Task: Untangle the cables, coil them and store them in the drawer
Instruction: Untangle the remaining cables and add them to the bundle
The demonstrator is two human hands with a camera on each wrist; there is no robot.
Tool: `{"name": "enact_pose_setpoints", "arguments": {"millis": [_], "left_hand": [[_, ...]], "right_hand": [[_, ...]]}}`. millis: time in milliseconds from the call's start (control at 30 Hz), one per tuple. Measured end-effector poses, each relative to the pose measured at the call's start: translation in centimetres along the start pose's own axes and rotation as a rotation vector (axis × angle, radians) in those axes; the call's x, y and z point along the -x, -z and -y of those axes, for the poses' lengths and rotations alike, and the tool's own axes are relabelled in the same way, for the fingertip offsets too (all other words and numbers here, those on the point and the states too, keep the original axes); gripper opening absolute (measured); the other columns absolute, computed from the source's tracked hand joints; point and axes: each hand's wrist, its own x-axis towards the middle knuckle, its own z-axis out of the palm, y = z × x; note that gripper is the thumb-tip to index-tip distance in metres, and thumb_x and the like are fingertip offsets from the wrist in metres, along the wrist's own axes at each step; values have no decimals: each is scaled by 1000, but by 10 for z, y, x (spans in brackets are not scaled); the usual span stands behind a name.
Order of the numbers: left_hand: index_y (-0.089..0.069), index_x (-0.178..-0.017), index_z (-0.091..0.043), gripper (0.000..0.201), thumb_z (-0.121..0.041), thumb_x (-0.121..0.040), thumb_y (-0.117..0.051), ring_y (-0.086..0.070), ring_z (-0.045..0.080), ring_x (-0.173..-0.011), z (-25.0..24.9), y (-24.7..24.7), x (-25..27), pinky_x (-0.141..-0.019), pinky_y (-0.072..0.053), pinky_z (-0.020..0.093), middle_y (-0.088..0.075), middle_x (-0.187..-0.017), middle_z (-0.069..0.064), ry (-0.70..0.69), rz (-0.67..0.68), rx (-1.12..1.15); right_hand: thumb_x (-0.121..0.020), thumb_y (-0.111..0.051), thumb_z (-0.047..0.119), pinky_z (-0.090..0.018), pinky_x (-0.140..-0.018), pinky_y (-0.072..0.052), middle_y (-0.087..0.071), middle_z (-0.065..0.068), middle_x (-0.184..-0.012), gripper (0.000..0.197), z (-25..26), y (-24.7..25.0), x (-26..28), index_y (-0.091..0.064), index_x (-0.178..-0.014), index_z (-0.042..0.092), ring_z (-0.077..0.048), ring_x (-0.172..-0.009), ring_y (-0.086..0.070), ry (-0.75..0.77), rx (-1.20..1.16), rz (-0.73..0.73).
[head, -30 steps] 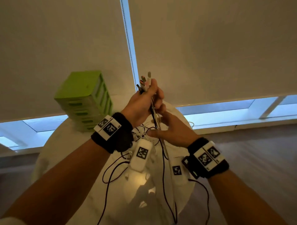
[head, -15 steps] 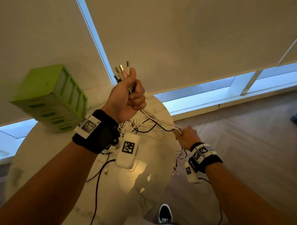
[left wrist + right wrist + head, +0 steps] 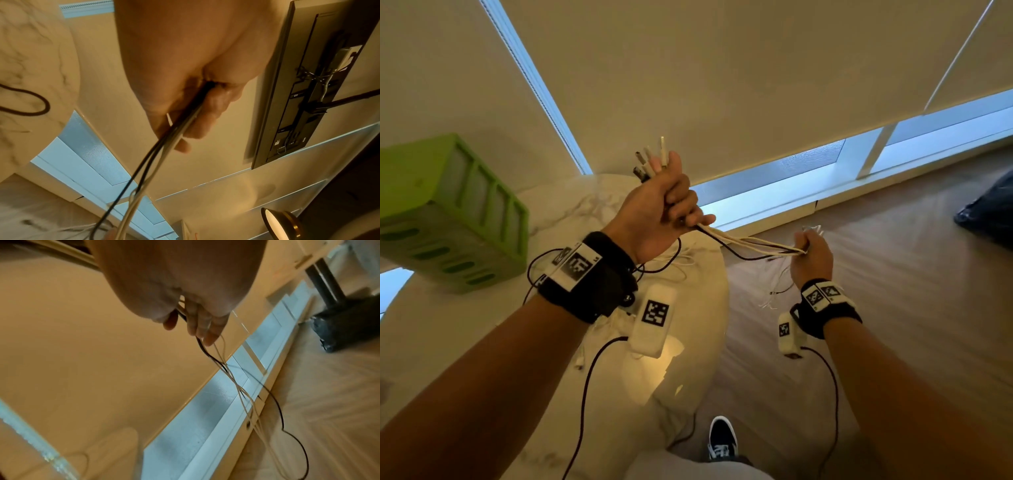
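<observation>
1. Left hand (image 3: 654, 209) is fisting the cables (image 3: 751, 247) above the table edge, fingers curled tight around the bundle; the plug ends (image 3: 650, 159) are sticking up out of the top of the fist.
2. Right hand (image 3: 811, 257) is holding the same bundle out over the floor, fingers closed around it, strands running taut between the two hands.
3. Head view only: green drawer unit (image 3: 448, 216) is sitting at the far left of the table, well apart from both hands.
4. Left wrist view only: black and white strands are leaving the fist (image 3: 185, 91) side by side; a wall-mounted panel (image 3: 304, 81) with wiring on its back and a round lamp (image 3: 281, 225) are showing.
5. Right wrist view only: loose tails are trailing below the fingers (image 3: 207, 331), still crossed over each other, blurred.
6. Surface: round white marble table (image 3: 592, 394).
7. Room: drawn roller blinds (image 3: 722, 68) are covering low windows, wood floor (image 3: 893, 257), a dark bag (image 3: 989, 209) at far right.
</observation>
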Motion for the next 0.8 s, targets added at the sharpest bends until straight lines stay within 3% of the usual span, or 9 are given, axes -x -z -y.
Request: {"name": "enact_pose_setpoints", "arguments": {"millis": [33, 100, 200, 333, 433, 500, 633, 733, 800], "left_hand": [[-35, -54, -19, 52, -47, -98, -39, -29, 15, -49, 2, 0, 0, -74, -46, 33, -22, -47, -4, -7, -11, 17], [-42, -64, -20, 36, -34, -95, -54, -24, 12, -48, 9, 3, 1, -68, -40, 30, -26, -48, -8, -39, -20, 13], [-52, -76, -17, 11, -17, -81, -62, -26, 9, -46, 26, 8, 4, -61, -42, 27, -38, -51, -11, -91, -70, -54], [-61, -87, -9, 12, -19, -93, -60, -27, 7, -44, 49, 19, 12, -58, -36, 26, -30, -54, -7, -42, -146, -88], [-62, -79, -10, 33, -32, -99, -47, -23, 7, -42, 59, 25, 23, -56, -32, 26, -24, -52, -6, 60, -171, -94], [-60, -72, -14, 36, -32, -100, -46, -23, 7, -42, 59, 25, 34, -57, -31, 27, -33, -56, -3, 106, -186, -97], [-50, -80, -13, 24, -15, -102, -40, -27, 8, -42, 54, 33, 58, -53, -36, 26, -41, -50, -6, 116, -156, -161], [-50, -93, -13, 11, -9, -99, -41, -28, 9, -43, 50, 39, 74, -51, -42, 27, -35, -59, 2, 94, -57, -287], [-49, -95, -9, 15, -1, -100, -37, -30, 9, -42, 47, 51, 88, -52, -47, 28, -36, -53, 0, 101, -43, -352]], "right_hand": [[-94, -43, 7, -29, -69, -34, -58, -13, -104, 18, -3, 1, 3, -52, -79, 14, -27, -83, -53, 13, 40, 43], [-93, -50, 12, -30, -72, -38, -62, -13, -105, 9, -10, -3, 9, -58, -93, 15, -31, -91, -58, -35, 232, 365], [-91, -57, 17, -30, -73, -44, -57, -6, -110, 34, -2, -6, 24, -54, -125, 16, -23, -93, -56, -198, 388, 828], [-91, -50, 11, -34, -95, -44, -58, -9, -128, 37, 40, -9, 43, -56, -126, 20, -26, -113, -55, -104, 201, 623], [-91, -57, 19, -28, -90, -47, -64, -1, -110, 28, 100, -6, 67, -58, -119, 24, -15, -104, -59, 153, -309, 371], [-89, -62, 26, -26, -87, -49, -59, 3, -108, 31, 139, -1, 86, -55, -118, 30, -8, -104, -56, 305, -524, 292], [-87, -62, 36, -28, -90, -49, -53, 11, -117, 39, 183, -4, 113, -52, -125, 33, -2, -111, -52, 451, -560, 421], [-86, -64, 38, -16, -93, -41, -52, 10, -123, 46, 199, -13, 124, -50, -129, 33, -3, -112, -50, 598, -451, 515], [-86, -66, 34, -10, -90, -37, -57, 9, -114, 34, 213, -24, 133, -61, -120, 28, -2, -105, -51, 701, -357, 556]]}}
